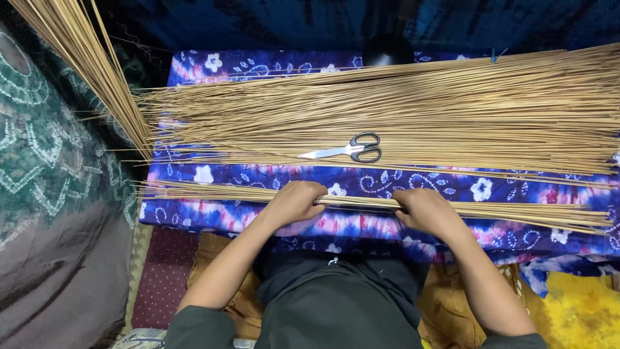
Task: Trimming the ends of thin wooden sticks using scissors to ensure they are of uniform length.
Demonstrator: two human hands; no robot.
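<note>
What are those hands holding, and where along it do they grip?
Both hands, left hand and right hand, grip a thin bundle of long sticks near its middle, fingers curled over it.

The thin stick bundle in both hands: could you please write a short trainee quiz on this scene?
1. True or false: both hands grip the thin stick bundle.
2. What lies on the big stick pile? A) knife B) scissors C) comb
3. What covers the table under the sticks?

Key
1. True: the left hand and the right hand are closed on it.
2. B, the scissors.
3. A blue and pink flowered cloth.
</note>
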